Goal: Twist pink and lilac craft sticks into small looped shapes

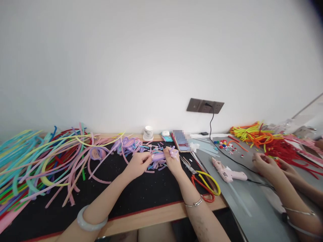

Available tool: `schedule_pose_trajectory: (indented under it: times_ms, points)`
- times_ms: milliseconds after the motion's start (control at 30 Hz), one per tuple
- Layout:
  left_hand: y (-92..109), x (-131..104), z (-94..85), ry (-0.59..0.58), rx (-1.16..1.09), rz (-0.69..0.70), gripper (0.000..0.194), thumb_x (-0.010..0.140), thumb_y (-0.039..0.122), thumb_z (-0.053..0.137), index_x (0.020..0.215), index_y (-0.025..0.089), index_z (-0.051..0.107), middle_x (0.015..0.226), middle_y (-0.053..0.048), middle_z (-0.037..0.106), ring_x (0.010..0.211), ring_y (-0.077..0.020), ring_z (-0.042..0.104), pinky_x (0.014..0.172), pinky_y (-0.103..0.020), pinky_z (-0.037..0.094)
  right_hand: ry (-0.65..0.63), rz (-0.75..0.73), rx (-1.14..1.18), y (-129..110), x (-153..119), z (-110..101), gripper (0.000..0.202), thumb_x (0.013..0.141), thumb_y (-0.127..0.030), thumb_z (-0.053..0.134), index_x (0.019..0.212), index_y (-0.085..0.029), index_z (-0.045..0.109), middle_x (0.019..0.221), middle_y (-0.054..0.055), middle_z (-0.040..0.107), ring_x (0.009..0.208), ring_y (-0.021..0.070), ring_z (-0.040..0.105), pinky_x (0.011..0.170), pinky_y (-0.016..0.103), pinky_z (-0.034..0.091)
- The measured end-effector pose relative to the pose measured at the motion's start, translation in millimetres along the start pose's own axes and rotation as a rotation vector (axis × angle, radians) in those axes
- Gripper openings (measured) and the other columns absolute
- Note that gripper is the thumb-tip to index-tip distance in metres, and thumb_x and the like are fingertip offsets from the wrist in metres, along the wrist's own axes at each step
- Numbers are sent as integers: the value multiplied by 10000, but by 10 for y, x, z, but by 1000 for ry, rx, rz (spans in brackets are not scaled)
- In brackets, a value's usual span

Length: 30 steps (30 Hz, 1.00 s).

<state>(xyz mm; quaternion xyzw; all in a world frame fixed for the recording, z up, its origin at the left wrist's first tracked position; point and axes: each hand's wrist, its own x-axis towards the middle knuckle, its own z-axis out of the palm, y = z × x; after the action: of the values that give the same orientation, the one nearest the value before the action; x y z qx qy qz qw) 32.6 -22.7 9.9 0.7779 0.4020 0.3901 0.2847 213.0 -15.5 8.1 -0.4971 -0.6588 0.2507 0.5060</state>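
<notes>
Both hands meet over the middle of a black mat (pixel 141 191). A light purple fuzzy piece (pixel 158 156) lies between them. My right hand (pixel 173 161) is wrapped round its right end, where pale lilac tips stick out past the fingers. The fingertips of my left hand (pixel 139 164) pinch at its left end. Under and behind the hands lie short cut pieces (pixel 157 165) in purple, blue and pink. A looped purple bundle (pixel 129 145) rests just behind my left hand.
Long pastel pipe cleaners (pixel 50 161) cover the left side. Scissors (pixel 202 178) with red and yellow handles lie right of my right hand, near a phone (pixel 182 141). Further right are a glue gun (pixel 228 171), its cord and another person's hands (pixel 270 164). A cup (pixel 148 132) stands behind.
</notes>
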Motion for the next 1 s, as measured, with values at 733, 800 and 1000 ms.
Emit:
schedule_pose_trajectory:
  times_ms: [733, 800, 1000]
  points:
    - [-28, 16, 40, -43, -558, -156, 441, 829, 616, 459, 746, 184, 485, 528, 36, 528, 399, -85, 410, 426, -213, 312, 253, 67, 53, 41, -81, 87, 428, 874, -546, 399, 640, -200, 493, 609, -4, 466, 618, 153, 444, 609, 271, 373]
    - [1, -5, 32, -48, -431, -85, 365, 843, 540, 507, 814, 176, 510, 601, 37, 524, 455, -84, 411, 463, -209, 308, 200, 51, 76, 20, -97, 101, 429, 880, -534, 394, 617, -200, 454, 597, -9, 452, 595, 143, 430, 585, 264, 363]
    - [34, -7, 34, -30, -184, -30, 285, 877, 449, 490, 834, 173, 549, 608, 37, 484, 509, -107, 396, 496, -219, 296, 104, 79, 194, 42, -119, 183, 414, 875, -534, 416, 634, -200, 454, 579, -19, 441, 548, 131, 414, 535, 256, 355]
